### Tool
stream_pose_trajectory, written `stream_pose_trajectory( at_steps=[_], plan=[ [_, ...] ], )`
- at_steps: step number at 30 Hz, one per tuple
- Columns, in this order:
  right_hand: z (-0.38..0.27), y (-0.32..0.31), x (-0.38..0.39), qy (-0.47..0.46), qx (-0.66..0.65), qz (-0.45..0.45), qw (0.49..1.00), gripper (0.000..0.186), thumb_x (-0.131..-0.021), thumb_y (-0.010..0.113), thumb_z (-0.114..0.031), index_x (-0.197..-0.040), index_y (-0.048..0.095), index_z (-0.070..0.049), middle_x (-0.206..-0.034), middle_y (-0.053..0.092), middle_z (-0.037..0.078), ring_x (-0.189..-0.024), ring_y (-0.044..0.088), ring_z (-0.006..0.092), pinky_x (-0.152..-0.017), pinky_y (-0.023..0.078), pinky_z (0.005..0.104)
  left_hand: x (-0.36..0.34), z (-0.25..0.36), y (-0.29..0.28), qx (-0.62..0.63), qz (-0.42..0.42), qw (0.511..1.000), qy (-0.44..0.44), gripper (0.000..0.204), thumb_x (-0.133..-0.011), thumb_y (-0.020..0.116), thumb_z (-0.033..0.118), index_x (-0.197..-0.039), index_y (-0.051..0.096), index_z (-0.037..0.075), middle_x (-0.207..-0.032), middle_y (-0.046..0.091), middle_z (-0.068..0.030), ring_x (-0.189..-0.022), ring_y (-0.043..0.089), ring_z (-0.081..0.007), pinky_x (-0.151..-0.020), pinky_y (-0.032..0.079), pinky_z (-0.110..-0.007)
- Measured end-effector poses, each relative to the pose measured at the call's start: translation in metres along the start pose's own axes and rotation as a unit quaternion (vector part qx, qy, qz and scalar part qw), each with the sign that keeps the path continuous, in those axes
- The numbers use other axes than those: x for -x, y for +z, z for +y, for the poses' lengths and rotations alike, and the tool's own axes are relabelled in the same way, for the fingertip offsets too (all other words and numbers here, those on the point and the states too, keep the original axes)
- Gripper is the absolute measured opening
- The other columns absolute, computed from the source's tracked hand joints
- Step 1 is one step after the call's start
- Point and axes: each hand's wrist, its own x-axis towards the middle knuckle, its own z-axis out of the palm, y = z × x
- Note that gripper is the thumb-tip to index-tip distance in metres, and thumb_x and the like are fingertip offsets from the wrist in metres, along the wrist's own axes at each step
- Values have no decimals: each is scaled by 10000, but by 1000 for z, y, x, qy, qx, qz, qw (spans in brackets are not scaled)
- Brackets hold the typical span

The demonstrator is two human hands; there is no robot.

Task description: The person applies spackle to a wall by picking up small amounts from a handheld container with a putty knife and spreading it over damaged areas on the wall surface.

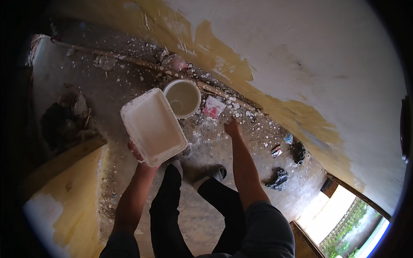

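Note:
A shallow rectangular tub [150,127], whitish inside with rough smears along its rim, is tilted in front of me. My left hand [136,151] grips its near left edge, with most of the fingers hidden behind the tub. Just beyond the tub stands a round white bucket [185,91], its lower left side covered by the tub. My right hand [232,128] hangs low over the floor, right of a torn red-and-white packet [213,107]. Its fingers are curled together, and whatever may be inside them is hidden.
White flakes lie scattered on the dusty floor [206,146]. A long pole [116,55] lies along the patchy yellow-and-white wall [292,64]. Crumpled black plastic [278,178] and small litter lie to the right, a dark heap [64,120] to the left. A doorway [344,219] opens at lower right.

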Motion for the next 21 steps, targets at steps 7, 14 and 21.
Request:
stream_pose_trajectory(
  at_steps=[7,14,21],
  plan=[
    [7,0,-30,-9,51,8,999,748,-816,698,-301,-1409,414,55,-1280,580,276,-1228,543,390,-1063,422,426,7,-7,20,0,12,1000,-14,689,-886,669,344,-1472,339,195,-1456,365,-41,-1348,398,-203,-1094,383,-384],
    [-16,3,-43,-1,-13,13,1000,680,-803,638,-183,-1418,420,8,-1328,541,277,-1224,547,395,-1016,463,467,21,-14,29,-2,19,999,-26,709,-867,677,376,-1469,347,199,-1451,374,-42,-1343,404,-214,-1089,387,-397],
    [-21,9,-66,-65,55,70,994,790,-838,699,-241,-1461,312,50,-1375,501,268,-1320,446,400,-1142,330,449,37,-22,39,-7,15,999,-34,731,-848,686,408,-1467,356,204,-1446,384,-43,-1338,409,-225,-1084,391,-411]
  ],
)
